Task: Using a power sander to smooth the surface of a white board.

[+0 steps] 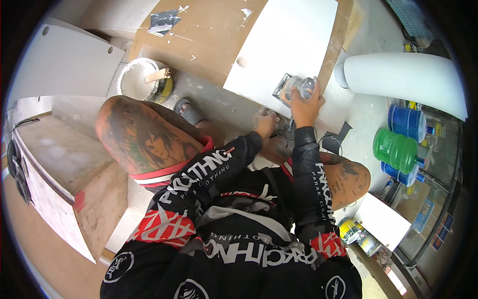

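A dusty electric palm sander (287,88) sits flat on a white panel (286,42), near the panel's near right part. My right hand (305,105) is wrapped around the sander's rounded body from the near side. My left hand (266,122) is at the panel's near edge, left of the sander, with its fingers curled. Whether those fingers grip the edge or something small cannot be made out. The sander's cord (291,124) runs down from it beside my right wrist. Under the white panel lies a brown board (209,30).
A bucket of white paste (133,82) with a wooden stick (157,75) stands at the left. White panels (67,60) lean farther left, above a wooden box (64,154). To the right are a white roll-shaped piece (398,77), several water jugs (396,149), a mesh rack (433,194) and paint cans (351,230).
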{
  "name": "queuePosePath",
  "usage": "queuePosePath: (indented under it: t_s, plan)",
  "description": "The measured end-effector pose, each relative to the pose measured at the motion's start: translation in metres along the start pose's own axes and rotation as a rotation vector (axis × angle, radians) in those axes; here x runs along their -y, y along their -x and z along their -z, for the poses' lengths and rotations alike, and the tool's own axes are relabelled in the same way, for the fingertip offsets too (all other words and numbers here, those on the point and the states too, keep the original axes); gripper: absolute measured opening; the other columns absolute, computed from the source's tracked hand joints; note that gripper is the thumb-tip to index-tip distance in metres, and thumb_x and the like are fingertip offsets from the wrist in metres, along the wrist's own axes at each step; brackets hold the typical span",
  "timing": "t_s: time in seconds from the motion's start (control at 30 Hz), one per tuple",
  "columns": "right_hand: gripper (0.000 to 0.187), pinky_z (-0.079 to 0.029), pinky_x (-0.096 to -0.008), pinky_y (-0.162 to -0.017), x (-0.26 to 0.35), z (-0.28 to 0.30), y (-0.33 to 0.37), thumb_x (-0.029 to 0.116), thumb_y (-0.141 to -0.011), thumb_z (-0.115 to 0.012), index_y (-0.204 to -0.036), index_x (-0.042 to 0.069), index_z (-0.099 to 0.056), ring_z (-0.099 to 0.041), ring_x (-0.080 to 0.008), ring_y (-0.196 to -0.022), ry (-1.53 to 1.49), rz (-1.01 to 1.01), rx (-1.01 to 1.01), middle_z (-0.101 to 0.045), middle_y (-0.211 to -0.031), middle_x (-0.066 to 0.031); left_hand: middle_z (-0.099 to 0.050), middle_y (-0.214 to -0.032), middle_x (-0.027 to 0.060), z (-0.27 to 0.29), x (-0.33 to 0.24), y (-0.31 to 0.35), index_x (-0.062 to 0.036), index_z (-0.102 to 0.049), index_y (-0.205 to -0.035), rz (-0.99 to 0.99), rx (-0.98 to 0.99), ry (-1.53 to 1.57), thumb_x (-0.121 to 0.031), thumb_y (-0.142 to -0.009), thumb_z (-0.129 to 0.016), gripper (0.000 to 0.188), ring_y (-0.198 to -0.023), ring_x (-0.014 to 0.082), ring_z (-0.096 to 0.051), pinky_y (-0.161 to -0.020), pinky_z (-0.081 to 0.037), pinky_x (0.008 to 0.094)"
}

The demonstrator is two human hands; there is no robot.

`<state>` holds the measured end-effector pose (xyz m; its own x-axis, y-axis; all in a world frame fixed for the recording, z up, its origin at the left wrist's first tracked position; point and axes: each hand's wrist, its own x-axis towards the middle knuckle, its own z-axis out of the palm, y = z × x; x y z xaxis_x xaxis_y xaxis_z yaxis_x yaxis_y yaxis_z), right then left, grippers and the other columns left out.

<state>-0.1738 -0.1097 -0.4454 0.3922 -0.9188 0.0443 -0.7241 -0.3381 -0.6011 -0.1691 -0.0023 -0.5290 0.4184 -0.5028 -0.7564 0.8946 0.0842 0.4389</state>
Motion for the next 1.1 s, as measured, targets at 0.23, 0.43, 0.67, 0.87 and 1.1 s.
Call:
queuePosePath:
  t_s: [0.23,0.43,0.67,0.87,1.1]
  plan:
    - [0.079,-0.049,-0.0477,-0.100,0.008,0.002,-0.004,0.031,-0.082,-0.076,-0.153,0.022,-0.041,-0.058,-0.0447,-0.117,0.040,-0.053,0.016,-0.042,-0.137,-0.0280,-0.065,-0.095,0.0003,0.011,0.000,-0.006,-0.0067,-0.058,-0.127,0.030,-0.014,0.086,-0.010,-0.096,-0.056,0.031,-0.075,0.0110,-0.061,-0.062,-0.049,0.0281]
    - [0.079,-0.049,-0.0480,-0.101,0.011,-0.013,-0.002,0.030,-0.083,-0.075,-0.153,0.024,-0.040,-0.059,-0.0432,-0.115,-0.062,0.043,0.043,-0.044,-0.138,-0.0264,-0.066,-0.099,0.0068,0.024,-0.017,-0.008,-0.0053,-0.058,-0.116,0.041,-0.169,0.068,-0.012,-0.099,-0.056,0.018,-0.077,0.0169,-0.062,-0.067,-0.050,0.0296]
    - [0.078,-0.051,-0.0467,-0.099,0.037,-0.031,-0.002,0.031,-0.082,-0.076,-0.152,0.026,-0.042,-0.062,-0.0357,-0.114,-0.095,0.101,0.129,-0.045,-0.131,-0.0212,-0.062,-0.084,0.0006,0.047,-0.086,-0.010,-0.0065,-0.060,-0.093,-0.598,-0.472,-0.110,-0.015,-0.097,-0.063,0.010,-0.071,0.0084,-0.055,-0.060,-0.045,0.0283]
    - [0.077,-0.050,-0.0452,-0.099,-0.009,-0.023,-0.028,0.028,-0.082,-0.076,-0.151,0.020,-0.044,-0.060,-0.0376,-0.115,-0.060,0.187,-0.034,-0.050,-0.131,-0.0242,-0.066,-0.086,0.0032,0.034,-0.305,-0.023,-0.0052,-0.063,-0.098,-0.880,-0.355,-0.390,-0.014,-0.091,-0.069,0.013,-0.073,0.0128,-0.062,-0.063,-0.050,0.0287]
    - [0.077,-0.048,-0.0446,-0.101,0.014,-0.019,-0.041,0.025,-0.081,-0.076,-0.151,0.019,-0.044,-0.058,-0.0372,-0.117,-0.044,0.040,-0.055,-0.053,-0.132,-0.0231,-0.074,-0.101,0.0241,0.165,-0.459,-0.111,-0.0032,-0.073,-0.112,-0.733,-0.583,-1.792,-0.056,-0.090,-0.059,0.059,-0.100,0.0422,-0.069,-0.090,-0.052,0.0467]
